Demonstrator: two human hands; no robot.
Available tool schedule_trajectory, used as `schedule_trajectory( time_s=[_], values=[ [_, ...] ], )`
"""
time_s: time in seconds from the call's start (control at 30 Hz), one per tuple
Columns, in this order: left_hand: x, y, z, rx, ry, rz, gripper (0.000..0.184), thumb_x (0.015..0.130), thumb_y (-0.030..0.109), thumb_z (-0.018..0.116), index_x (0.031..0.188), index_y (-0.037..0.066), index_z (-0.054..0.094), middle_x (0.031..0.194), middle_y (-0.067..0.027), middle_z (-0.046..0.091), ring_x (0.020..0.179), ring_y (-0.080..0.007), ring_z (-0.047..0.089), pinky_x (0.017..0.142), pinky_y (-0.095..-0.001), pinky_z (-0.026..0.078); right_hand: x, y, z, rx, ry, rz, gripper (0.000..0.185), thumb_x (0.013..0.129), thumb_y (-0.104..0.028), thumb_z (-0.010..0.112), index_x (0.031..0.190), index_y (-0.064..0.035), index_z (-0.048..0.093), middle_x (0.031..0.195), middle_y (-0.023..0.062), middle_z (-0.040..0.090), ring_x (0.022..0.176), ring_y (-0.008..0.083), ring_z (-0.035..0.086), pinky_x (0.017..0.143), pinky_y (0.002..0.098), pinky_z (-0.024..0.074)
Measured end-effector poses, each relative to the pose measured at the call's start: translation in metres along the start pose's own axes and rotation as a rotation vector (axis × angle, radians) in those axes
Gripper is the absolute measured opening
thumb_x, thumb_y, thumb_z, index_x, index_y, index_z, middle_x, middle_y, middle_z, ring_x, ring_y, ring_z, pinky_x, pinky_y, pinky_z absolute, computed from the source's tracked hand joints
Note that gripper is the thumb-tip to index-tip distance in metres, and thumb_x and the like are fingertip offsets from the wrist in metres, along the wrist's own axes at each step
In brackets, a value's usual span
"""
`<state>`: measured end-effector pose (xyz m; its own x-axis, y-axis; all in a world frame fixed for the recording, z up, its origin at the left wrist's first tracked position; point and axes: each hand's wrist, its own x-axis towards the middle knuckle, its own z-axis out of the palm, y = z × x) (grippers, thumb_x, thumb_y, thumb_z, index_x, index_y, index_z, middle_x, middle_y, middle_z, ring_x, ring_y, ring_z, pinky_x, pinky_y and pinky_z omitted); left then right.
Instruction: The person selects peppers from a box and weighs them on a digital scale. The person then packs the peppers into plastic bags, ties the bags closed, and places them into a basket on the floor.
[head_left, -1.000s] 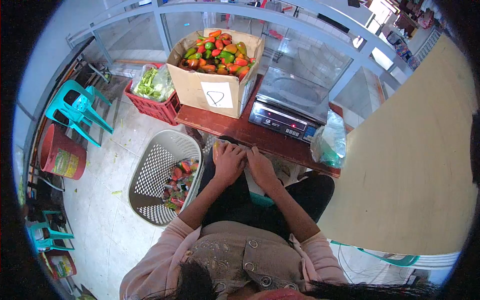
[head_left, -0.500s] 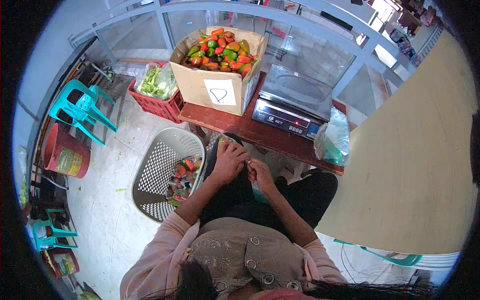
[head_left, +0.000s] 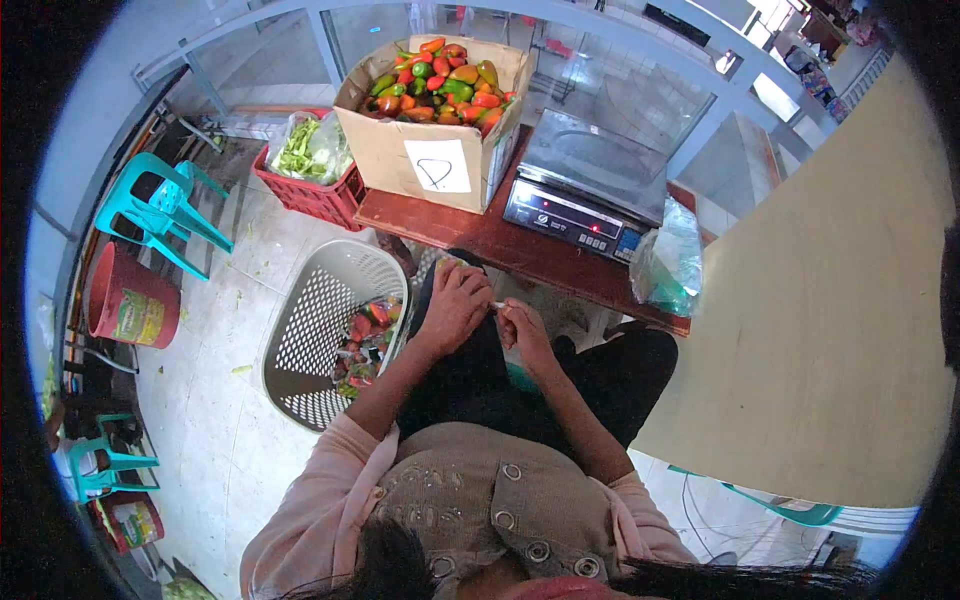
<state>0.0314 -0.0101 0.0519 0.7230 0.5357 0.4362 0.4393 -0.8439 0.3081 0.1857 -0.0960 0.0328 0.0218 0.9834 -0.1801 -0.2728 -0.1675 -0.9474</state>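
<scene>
My left hand (head_left: 458, 308) is closed over what looks like a small plastic bag (head_left: 447, 263) with yellow-green contents, mostly hidden under the fingers, above my lap. Close beside it, my right hand (head_left: 524, 330) pinches a thin whitish end that looks like part of the bag. To the left of my knees stands a pale perforated basket (head_left: 308, 345). Inside it lie several clear bags of red and green peppers (head_left: 368, 335).
On the red-brown bench (head_left: 430, 225) are a cardboard box (head_left: 385, 155) heaped with peppers (head_left: 445, 85), a digital scale (head_left: 580, 220) and plastic bags (head_left: 672, 262). A red crate (head_left: 320, 200) holds bagged greens. A plywood board (head_left: 810, 330) is at right; teal chairs (head_left: 165, 210) and a red bucket (head_left: 125, 300) at left.
My hands stay together above my lap, with the right fingers slightly farther from the left and more of the whitish end showing. The view has shifted slightly.
</scene>
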Motion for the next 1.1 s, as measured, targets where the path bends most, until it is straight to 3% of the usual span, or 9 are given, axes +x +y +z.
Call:
schedule_trajectory(
  time_s=[0.2, 0.3, 0.43, 0.53, 0.67, 0.7, 0.8, 0.93, 1.1],
  values=[
    [0.001, -0.010, 0.008, -0.173, 0.143, -0.123, 0.013, 0.086, 0.017, 0.056, 0.095, 0.008, 0.057, 0.099, -0.0067, 0.058, 0.104, -0.0269, 0.053, 0.101, -0.0478, 0.031, 0.008, -0.025, 0.001, -0.111, -0.013, -0.133, 0.021, 0.095, -0.024, 0.044, 0.089, -0.0057, 0.052, 0.075, 0.0024, 0.051, 0.064, 0.0110, 0.049, 0.058, 0.0255, 0.0413],
    [0.000, -0.024, 0.018, -1.132, 0.344, -0.563, 0.015, 0.094, 0.021, 0.050, 0.098, 0.007, 0.055, 0.099, -0.0075, 0.060, 0.101, -0.0222, 0.056, 0.095, -0.0406, 0.039, 0.009, -0.018, -0.011, -0.106, 0.155, -0.135, 0.026, 0.096, -0.028, 0.045, 0.108, -0.0061, 0.052, 0.094, 0.0065, 0.056, 0.080, 0.0140, 0.055, 0.068, 0.0286, 0.0457],
    [0.012, -0.017, 0.011, -1.844, 0.504, -0.608, 0.021, 0.098, 0.028, 0.046, 0.101, 0.008, 0.052, 0.104, -0.0091, 0.060, 0.100, -0.0192, 0.056, 0.091, -0.0349, 0.044, 0.002, -0.013, -0.009, 0.370, 0.046, 0.179, 0.045, 0.095, -0.035, 0.049, 0.131, -0.0086, 0.041, 0.116, 0.0096, 0.057, 0.102, 0.0201, 0.058, 0.083, 0.0360, 0.0500],
    [0.013, 0.002, 0.012, -1.860, 0.383, -0.653, 0.023, 0.097, 0.031, 0.047, 0.100, 0.009, 0.052, 0.109, -0.0100, 0.059, 0.103, -0.0202, 0.055, 0.094, -0.0360, 0.042, 0.004, -0.007, 0.002, 0.806, -0.247, 0.150, 0.053, 0.091, -0.032, 0.059, 0.134, -0.0102, 0.035, 0.120, 0.0114, 0.054, 0.106, 0.0236, 0.059, 0.085, 0.0424, 0.0520],
    [0.013, 0.012, -0.014, -1.544, 0.237, -0.564, 0.041, 0.095, 0.035, 0.049, 0.124, 0.006, 0.049, 0.122, -0.0107, 0.053, 0.112, -0.0210, 0.050, 0.096, -0.0353, 0.040, 0.003, -0.011, 0.001, 0.497, 0.065, 0.046, 0.058, 0.089, -0.028, 0.063, 0.136, -0.0095, 0.035, 0.124, 0.0121, 0.051, 0.111, 0.0236, 0.056, 0.087, 0.0421, 0.0517],
    [0.008, 0.009, -0.013, -1.793, 0.216, -0.692, 0.052, 0.093, 0.034, 0.055, 0.133, 0.004, 0.042, 0.125, -0.0104, 0.051, 0.116, -0.0204, 0.049, 0.098, -0.0342, 0.039, 0.003, -0.013, -0.002, 0.426, 0.109, 0.039, 0.057, 0.089, -0.028, 0.063, 0.136, -0.0090, 0.036, 0.125, 0.0115, 0.051, 0.112, 0.0231, 0.055, 0.089, 0.0429, 0.0508],
    [-0.006, 0.013, -0.012, -1.563, 0.134, -0.771, 0.058, 0.088, 0.034, 0.063, 0.133, 0.004, 0.042, 0.126, -0.0095, 0.050, 0.118, -0.0185, 0.047, 0.099, -0.0336, 0.038, 0.009, -0.013, -0.003, 0.132, 0.130, -0.070, 0.063, 0.088, -0.025, 0.063, 0.140, -0.0083, 0.031, 0.126, 0.0123, 0.050, 0.107, 0.0208, 0.057, 0.083, 0.0384, 0.0529],
    [-0.010, 0.006, -0.021, -1.617, 0.246, -0.781, 0.056, 0.081, 0.028, 0.072, 0.126, 0.005, 0.048, 0.118, -0.0047, 0.057, 0.109, -0.0146, 0.054, 0.094, -0.0301, 0.043, 0.004, -0.041, 0.019, -0.011, -0.005, -0.062, 0.068, 0.088, -0.025, 0.064, 0.145, -0.0096, 0.029, 0.124, 0.0136, 0.051, 0.100, 0.0194, 0.058, 0.082, 0.0336, 0.0516],
    [-0.044, -0.084, -0.033, -1.541, 0.641, -0.925, 0.033, 0.088, 0.021, 0.064, 0.116, 0.006, 0.054, 0.099, -0.0063, 0.063, 0.082, -0.0146, 0.063, 0.072, -0.0293, 0.054, 0.012, -0.050, -0.023, -0.579, -0.059, -0.149, 0.043, 0.088, -0.028, 0.060, 0.127, -0.0082, 0.055, 0.114, 0.0127, 0.058, 0.098, 0.0206, 0.059, 0.085, 0.0328, 0.0477]
  ],
)
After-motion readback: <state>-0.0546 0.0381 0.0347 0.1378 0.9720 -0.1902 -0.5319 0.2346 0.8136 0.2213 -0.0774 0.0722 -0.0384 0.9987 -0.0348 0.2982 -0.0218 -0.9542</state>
